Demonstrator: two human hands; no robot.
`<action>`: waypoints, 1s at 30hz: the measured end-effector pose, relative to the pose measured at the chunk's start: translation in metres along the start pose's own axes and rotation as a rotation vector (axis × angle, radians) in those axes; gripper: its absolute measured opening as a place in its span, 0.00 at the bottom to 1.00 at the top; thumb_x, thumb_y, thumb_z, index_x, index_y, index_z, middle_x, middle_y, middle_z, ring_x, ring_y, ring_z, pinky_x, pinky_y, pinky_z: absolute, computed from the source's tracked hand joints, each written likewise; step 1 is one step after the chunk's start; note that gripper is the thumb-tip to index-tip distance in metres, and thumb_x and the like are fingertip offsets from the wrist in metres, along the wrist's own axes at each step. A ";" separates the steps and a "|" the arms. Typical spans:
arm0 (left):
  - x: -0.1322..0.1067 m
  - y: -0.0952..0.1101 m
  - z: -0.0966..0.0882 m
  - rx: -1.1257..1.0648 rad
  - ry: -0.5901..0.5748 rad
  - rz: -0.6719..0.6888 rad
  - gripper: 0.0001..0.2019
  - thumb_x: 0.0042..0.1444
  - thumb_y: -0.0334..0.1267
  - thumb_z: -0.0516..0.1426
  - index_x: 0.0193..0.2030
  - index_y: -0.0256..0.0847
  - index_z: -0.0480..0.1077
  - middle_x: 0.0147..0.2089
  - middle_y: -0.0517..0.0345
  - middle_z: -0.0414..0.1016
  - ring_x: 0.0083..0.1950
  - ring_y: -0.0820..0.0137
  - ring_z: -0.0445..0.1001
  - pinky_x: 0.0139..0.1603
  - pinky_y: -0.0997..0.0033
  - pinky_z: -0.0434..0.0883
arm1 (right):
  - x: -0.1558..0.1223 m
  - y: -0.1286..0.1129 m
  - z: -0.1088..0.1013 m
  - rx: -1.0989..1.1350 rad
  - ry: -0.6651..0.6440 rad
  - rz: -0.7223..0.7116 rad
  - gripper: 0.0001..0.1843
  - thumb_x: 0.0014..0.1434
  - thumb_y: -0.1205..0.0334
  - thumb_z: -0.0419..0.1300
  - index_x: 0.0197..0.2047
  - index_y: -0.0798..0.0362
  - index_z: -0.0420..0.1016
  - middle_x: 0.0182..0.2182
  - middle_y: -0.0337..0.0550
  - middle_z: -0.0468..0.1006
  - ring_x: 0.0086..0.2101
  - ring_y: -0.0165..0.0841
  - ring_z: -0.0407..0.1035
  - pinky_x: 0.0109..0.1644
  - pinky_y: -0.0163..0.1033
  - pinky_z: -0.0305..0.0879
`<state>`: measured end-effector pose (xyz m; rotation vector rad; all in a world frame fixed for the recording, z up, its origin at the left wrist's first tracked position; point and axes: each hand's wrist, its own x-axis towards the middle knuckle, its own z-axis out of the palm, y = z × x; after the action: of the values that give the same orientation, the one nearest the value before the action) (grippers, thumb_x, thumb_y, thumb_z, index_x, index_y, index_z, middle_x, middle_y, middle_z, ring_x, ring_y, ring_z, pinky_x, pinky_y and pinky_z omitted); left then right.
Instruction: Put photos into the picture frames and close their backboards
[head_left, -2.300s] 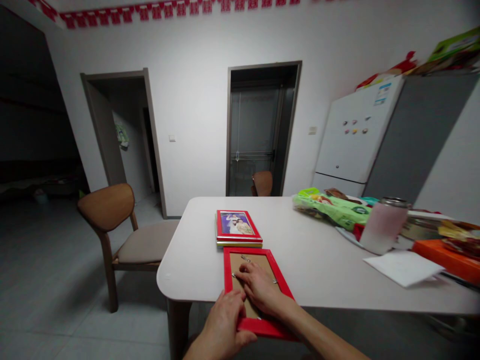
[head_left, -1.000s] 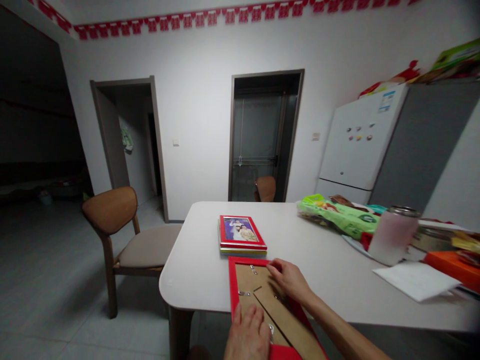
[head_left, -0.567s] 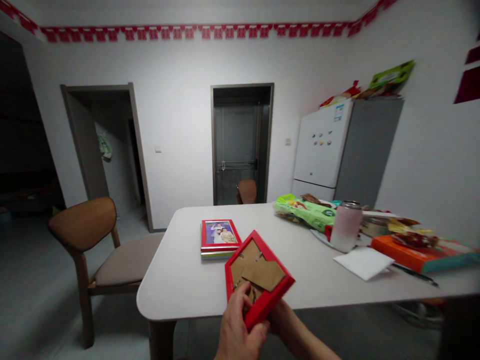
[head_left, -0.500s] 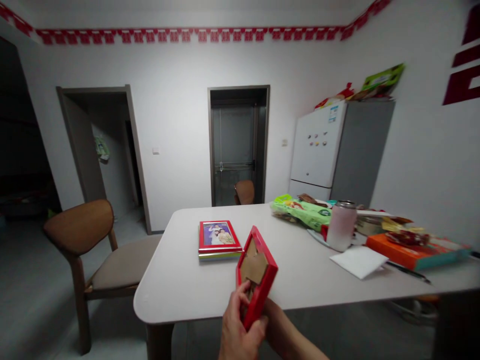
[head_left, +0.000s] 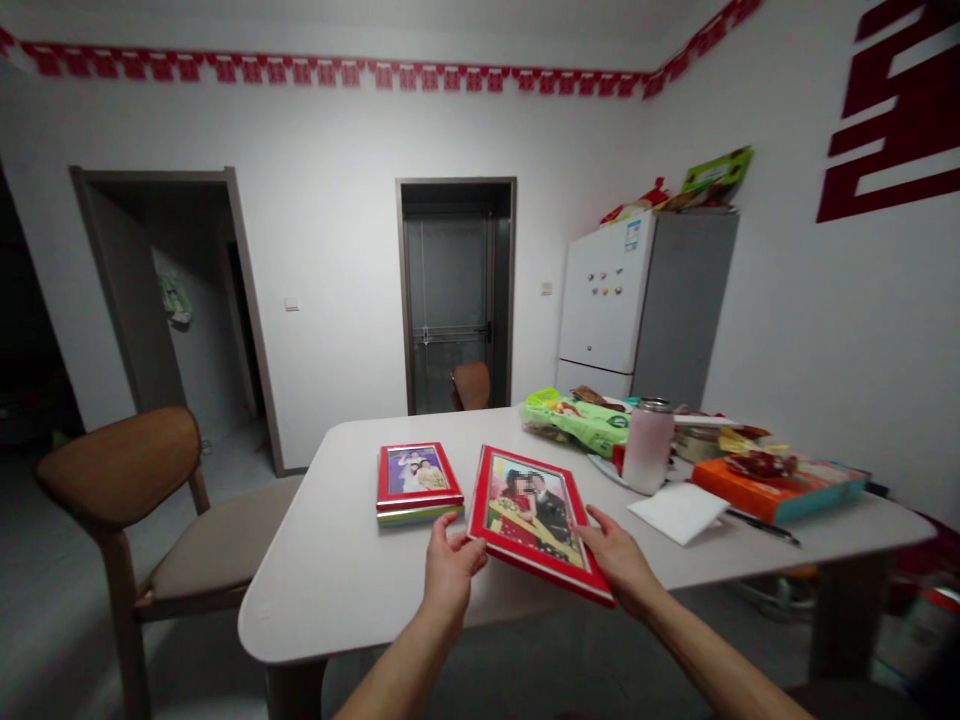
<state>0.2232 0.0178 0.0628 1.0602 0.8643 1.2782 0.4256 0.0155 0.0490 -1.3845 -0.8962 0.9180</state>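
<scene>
"Hidden?"
"Back of held frame. Stack below top frame, mostly. Seat of far chair, behind table."
"Blurred?"
"Heads in held photo, pixelated."
"Cut off?"
"Red wall decoration, right edge."
"Too small?"
"Fridge magnets."

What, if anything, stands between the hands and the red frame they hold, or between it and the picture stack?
Nothing visible for the left hand or right hand: both touch the red frame. Toward the stack, the left fingertips sit at the gap's near end; otherwise only tabletop shows.

Pale table with stacked picture frames, green bag, pinkish bottle, white paper, orange box.
</scene>
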 end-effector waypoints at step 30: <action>0.051 -0.045 -0.064 0.306 0.225 0.004 0.18 0.42 0.25 0.57 0.43 0.35 0.65 0.46 0.47 0.69 0.49 0.65 0.65 0.51 0.68 0.59 | 0.053 0.020 0.118 -1.087 -0.207 -0.733 0.22 0.50 0.64 0.50 0.49 0.58 0.64 0.48 0.49 0.68 0.47 0.33 0.60 0.51 0.36 0.52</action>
<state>0.1828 0.0781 0.0029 1.1690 1.2595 1.3124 0.3381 0.1102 0.0276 -1.6124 -2.0592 -0.0710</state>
